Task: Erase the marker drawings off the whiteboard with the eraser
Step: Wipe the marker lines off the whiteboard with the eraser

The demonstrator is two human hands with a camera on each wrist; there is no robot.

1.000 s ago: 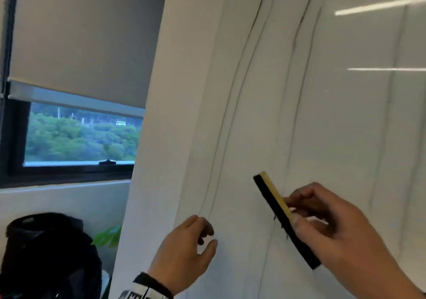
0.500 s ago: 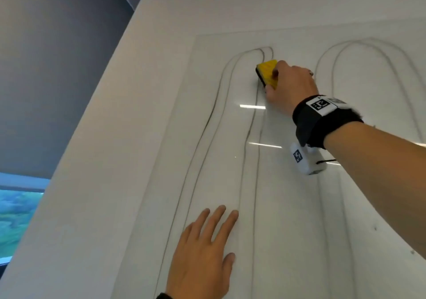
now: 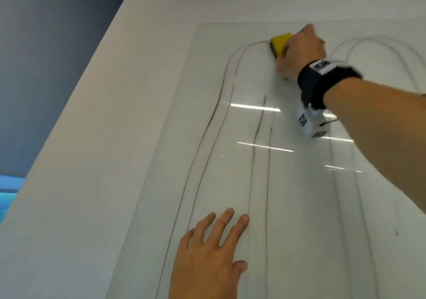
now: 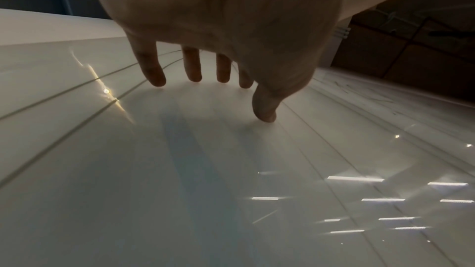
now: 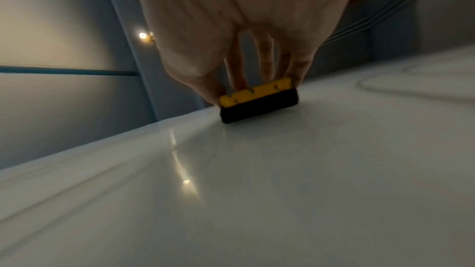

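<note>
A glossy whiteboard (image 3: 288,195) on the wall carries long dark marker lines (image 3: 255,135) that arch at the top. My right hand (image 3: 297,52) grips a yellow eraser (image 3: 280,44) with a black felt face and presses it flat against the board at the top of the left arch. In the right wrist view the eraser (image 5: 258,102) sits felt-down on the board (image 5: 282,190), pinched between thumb and fingers. My left hand (image 3: 214,248) lies flat on the lower board with fingers spread; in the left wrist view its fingertips (image 4: 156,80) touch the surface.
A second pair of arched lines (image 3: 378,43) runs to the right of my right arm. The white wall (image 3: 92,160) borders the board's left edge, with a grey blind (image 3: 46,56) and a strip of window beyond it.
My right hand has raised the eraser from low on the board to the arch top and swept it there; part of the arch's right side is gone. The left hand went flat on the board.
</note>
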